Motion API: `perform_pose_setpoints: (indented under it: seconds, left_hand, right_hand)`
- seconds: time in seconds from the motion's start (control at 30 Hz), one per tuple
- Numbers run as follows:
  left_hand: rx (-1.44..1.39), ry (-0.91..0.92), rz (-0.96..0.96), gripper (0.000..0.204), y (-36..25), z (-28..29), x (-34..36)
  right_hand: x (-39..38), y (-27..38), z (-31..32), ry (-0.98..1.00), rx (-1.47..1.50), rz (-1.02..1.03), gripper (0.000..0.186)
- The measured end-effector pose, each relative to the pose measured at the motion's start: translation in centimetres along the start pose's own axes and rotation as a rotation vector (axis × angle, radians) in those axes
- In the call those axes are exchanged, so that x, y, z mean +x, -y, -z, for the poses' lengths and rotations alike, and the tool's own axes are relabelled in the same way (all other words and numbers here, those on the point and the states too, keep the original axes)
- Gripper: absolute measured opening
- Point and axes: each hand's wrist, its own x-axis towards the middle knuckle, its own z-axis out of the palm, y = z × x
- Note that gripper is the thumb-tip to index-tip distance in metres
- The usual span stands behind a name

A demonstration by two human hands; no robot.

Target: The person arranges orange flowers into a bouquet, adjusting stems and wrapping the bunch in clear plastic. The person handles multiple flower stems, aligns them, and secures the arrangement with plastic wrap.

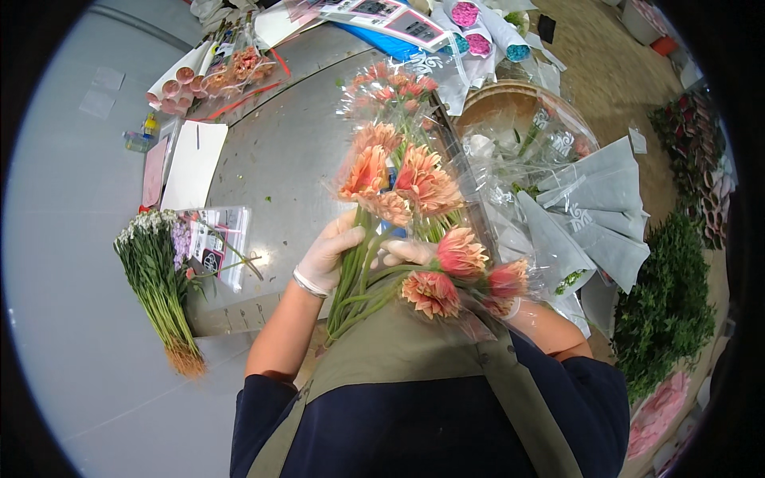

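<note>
White-gloved, my left hand (329, 256) closes around the green stems of several peach-orange gerberas (370, 171), whose heads stand upright above it. My right hand (410, 252), gloved too, has its fingers curled around stems of other coral gerberas (431, 293). These heads lean right, across my right wrist, and clear plastic around them partly hides that wrist. The stems of both groups run together in front of my apron (414, 342). Just beyond my hands, a plastic-wrapped bunch of coral flowers (390, 88) lies on the metal table (275, 179).
White flowers with long stems (155, 295) lie at the table's left edge, beside printed plastic sleeves (227, 247). White paper (194, 163) lies farther back. On the right stand a round bin (510, 94) of wrapping scraps, grey wrapped bouquets (586, 215) and green foliage (669, 311).
</note>
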Motion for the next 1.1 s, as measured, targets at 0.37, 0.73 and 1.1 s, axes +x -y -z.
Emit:
perform_pose_setpoints:
  seconds: [0.37,0.73,1.1]
  left_hand:
    - [-0.048,-0.006,0.003,0.046,0.2,0.0,0.0]
    - [-0.071,-0.103,0.059,0.060,1.8,1.8,0.9]
    - [-0.029,-0.083,0.049,0.039,1.6,1.4,2.1]
  right_hand:
    - [-0.4,2.5,-0.2,0.093,0.048,-0.071,0.030]
    - [-2.7,-0.5,2.8,0.047,-0.225,0.379,0.030]
    - [0.5,-5.0,3.9,-0.370,-0.100,0.520,0.031]
